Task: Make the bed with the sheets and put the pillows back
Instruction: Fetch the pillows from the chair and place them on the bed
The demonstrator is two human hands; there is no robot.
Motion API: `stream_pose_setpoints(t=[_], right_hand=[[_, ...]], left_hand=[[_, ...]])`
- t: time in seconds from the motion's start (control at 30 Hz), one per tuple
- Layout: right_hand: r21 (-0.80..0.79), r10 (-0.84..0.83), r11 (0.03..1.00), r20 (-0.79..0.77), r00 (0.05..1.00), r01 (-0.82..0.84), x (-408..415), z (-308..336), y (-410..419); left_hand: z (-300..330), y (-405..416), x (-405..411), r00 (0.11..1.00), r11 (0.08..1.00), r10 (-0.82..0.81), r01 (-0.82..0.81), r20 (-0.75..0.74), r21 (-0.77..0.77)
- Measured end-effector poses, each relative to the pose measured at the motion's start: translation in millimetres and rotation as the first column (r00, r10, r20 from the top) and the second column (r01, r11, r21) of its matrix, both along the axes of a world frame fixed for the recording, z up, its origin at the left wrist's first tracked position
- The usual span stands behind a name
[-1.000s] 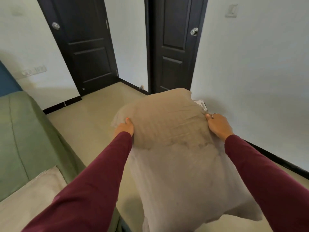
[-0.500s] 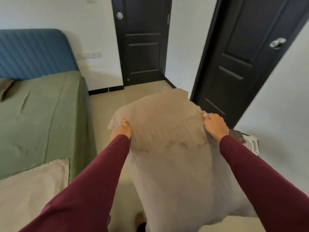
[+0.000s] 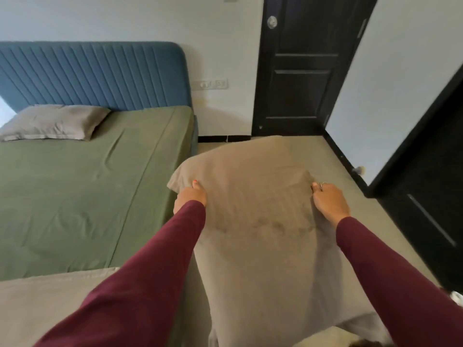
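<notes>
now both hands (image 3: pixel 191 199) grip the pillow (image 3: pixel 253 196)

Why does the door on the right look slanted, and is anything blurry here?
Head view: the wide-angle lens bends the edges, so the right door leans; slight motion blur softens the held pillow and both hands; the lighting is soft and even, with no glare.

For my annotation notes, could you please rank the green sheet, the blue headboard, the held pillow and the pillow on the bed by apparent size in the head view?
1. green sheet
2. held pillow, though nearness to the camera inflates it
3. blue headboard
4. pillow on the bed
</notes>
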State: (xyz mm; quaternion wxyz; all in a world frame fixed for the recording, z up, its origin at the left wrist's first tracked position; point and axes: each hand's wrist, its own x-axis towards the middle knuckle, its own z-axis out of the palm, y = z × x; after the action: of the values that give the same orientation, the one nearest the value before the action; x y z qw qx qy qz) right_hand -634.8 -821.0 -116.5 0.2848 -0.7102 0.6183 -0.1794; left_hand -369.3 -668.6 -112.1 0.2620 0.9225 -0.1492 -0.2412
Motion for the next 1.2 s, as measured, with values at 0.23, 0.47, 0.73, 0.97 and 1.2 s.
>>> stream_pose_setpoints(t=[0.23,0.47,0.73,0.97,1.2], right_hand=[[-0.023,0.136,0.990,-0.023,0.990,-0.137,106,1,-119],[-0.024,0.273,0.962,-0.029,0.962,-0.273,213,-1,-256],[-0.087,0.475,0.873,-0.078,0.877,-0.481,354,5,-357],[-0.052,0.546,0.830,-0.131,0.827,-0.556,492,-16,-416],[-0.037,0.573,0.814,-0.121,0.811,-0.580,615,-9,-474]], left_hand=[[-6,-81,84,0.994,0.994,0.112,-0.112,0.005,-0.006],[-11,-177,156,0.961,0.961,0.275,-0.275,-0.016,-0.011],[-26,-241,241,0.891,0.893,0.450,-0.450,-0.059,0.001],[-38,-288,358,0.849,0.850,0.527,-0.526,-0.038,0.041],[-37,-342,476,0.822,0.823,0.568,-0.566,-0.044,0.051]])
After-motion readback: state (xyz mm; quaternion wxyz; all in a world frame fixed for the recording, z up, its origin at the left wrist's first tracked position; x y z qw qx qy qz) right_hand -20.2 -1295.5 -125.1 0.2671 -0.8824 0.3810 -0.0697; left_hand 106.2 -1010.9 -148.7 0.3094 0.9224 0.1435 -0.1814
